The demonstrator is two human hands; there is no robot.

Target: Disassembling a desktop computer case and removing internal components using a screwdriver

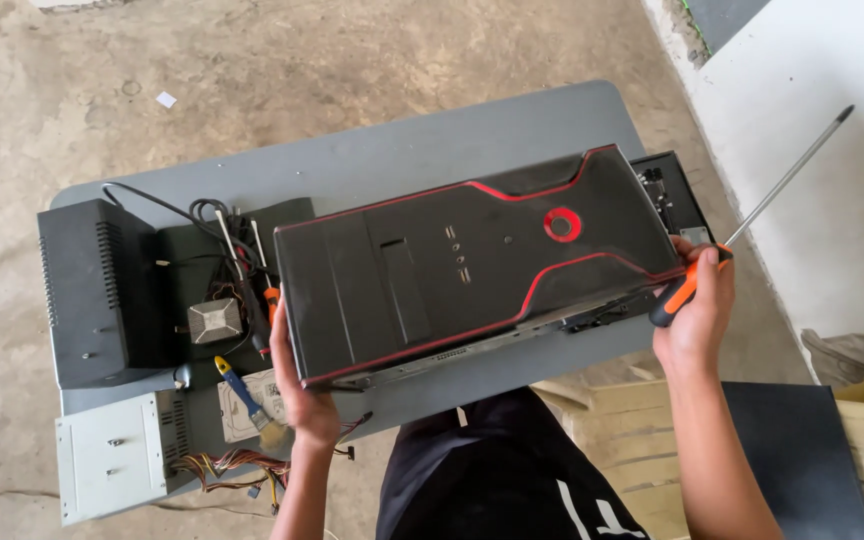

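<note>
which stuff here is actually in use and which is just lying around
In hand:
- black front panel with red trim, gripped by left hand and right hand
- orange-handled screwdriver, in right hand

Lying about:
- heatsink
- brush
- power supply
- hard drive
- black box

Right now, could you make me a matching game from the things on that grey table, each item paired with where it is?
Things:
1. Screwdriver
2. Black and red front panel
3. Small brush
4. Grey power supply box

Places:
A. lying on the table just left of the left hand
B. gripped in the right hand, shaft pointing up and away
C. at the table's near left corner, coloured wires trailing out
D. held at both ends by the hands

Pairs: 1-B, 2-D, 3-A, 4-C
</note>
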